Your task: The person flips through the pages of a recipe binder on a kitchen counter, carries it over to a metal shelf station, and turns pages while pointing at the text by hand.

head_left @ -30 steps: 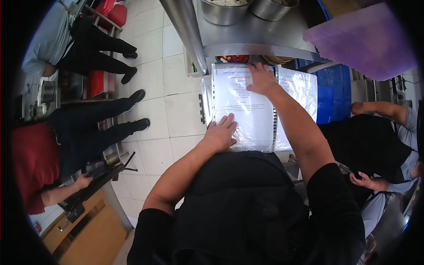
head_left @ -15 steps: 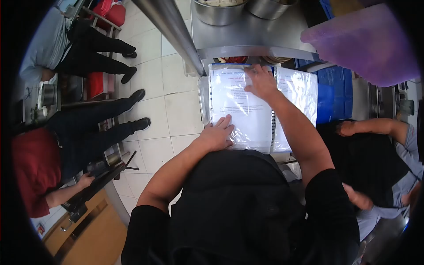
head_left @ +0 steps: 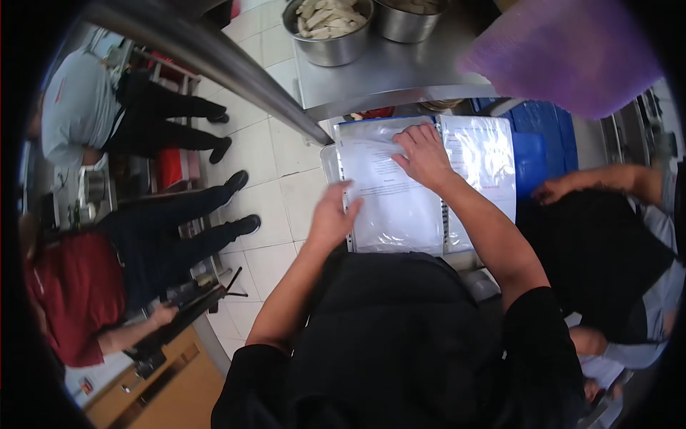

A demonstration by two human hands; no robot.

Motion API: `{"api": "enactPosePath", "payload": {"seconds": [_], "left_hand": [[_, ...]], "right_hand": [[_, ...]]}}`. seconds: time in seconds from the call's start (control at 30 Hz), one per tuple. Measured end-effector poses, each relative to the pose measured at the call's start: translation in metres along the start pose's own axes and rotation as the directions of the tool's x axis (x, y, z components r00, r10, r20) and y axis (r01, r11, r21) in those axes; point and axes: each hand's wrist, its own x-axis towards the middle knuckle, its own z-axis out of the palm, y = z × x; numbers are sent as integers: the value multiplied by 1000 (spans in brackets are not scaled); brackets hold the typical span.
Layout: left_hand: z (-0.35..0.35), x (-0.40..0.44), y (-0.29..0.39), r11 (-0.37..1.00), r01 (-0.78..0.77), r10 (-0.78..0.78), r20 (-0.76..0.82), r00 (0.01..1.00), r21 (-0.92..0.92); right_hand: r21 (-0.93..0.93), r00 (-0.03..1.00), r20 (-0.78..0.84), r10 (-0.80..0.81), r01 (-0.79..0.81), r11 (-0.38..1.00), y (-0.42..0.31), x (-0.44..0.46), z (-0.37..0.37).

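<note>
An open binder [head_left: 391, 214] with printed sheets in clear plastic sleeves lies in front of me, glare running over its pages. My right hand [head_left: 423, 159] rests on the upper part of the left page near the rings, fingers bent and apart. At the left edge of that page is my left hand [head_left: 332, 214], thumb and fingers spread; whether it touches the sleeve is unclear. The right page [head_left: 477, 157] lies flat, partly behind my right forearm. Its text is too small to read.
Beyond the binder is a steel counter [head_left: 400, 71] with a metal pot [head_left: 332, 50] of pale pieces and a second pot [head_left: 409, 23]. A purple translucent sheet [head_left: 564, 57] hangs upper right. Co-workers stand left and right; a metal post [head_left: 236, 68] rises at the left.
My left hand has shifted from lying on the page to its left edge. My right hand stays near the top, its fingers slightly lower on the sleeve. The camera view has tilted a little.
</note>
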Motion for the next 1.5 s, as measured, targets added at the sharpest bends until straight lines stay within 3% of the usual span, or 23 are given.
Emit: {"api": "enactPosePath", "payload": {"seconds": [0.03,0.13,0.27,0.33,0.47,0.53,0.57,0.63,0.77,0.8,0.9,1.03,1.13,1.23,1.5], "left_hand": [[-9,4,1,998,-11,1,-158,987,-63],[-39,28,14,960,-232,273,-345,898,156],[-56,64,18,763,-490,565,-67,823,422],[-56,73,28,741,-515,547,58,835,432],[-46,94,32,674,-512,429,282,858,533],[-42,90,31,679,-482,419,247,874,554],[-40,89,31,682,-464,413,226,882,565],[-33,89,26,692,-472,438,201,876,546],[-28,82,28,695,-515,489,195,850,502],[-25,79,28,706,-511,475,207,855,490],[-15,67,29,751,-500,484,155,861,433],[-12,62,19,894,-444,428,182,885,59],[-9,65,12,876,-479,482,139,865,-51],[-8,71,10,900,-410,429,128,894,-149],[-24,93,17,937,-349,349,-11,937,-11]], "right_hand": [[8,1000,-5,12,-12,1000,0,-5,-2],[-60,999,31,20,-18,998,-6,-8,-3],[-117,990,100,104,-92,989,-31,-8,-13],[-161,986,101,129,-112,981,-41,-6,-16],[-204,965,-209,156,-199,958,-79,-6,-33],[-162,914,-326,243,-307,938,-96,-12,-41],[74,866,-225,447,-442,894,-100,-18,-37],[457,693,108,713,-672,583,-98,-37,-18],[686,497,423,758,-722,90,-84,-33,9],[711,490,426,761,-701,53,-84,-30,12],[667,490,472,733,-742,67,-79,-36,16],[713,447,528,722,-696,-91,-77,-44,12],[762,475,507,719,-638,-116,-77,-51,14],[779,474,499,726,-612,-136,-78,-54,15],[755,458,532,712,-638,-155,-79,-66,20]]}}
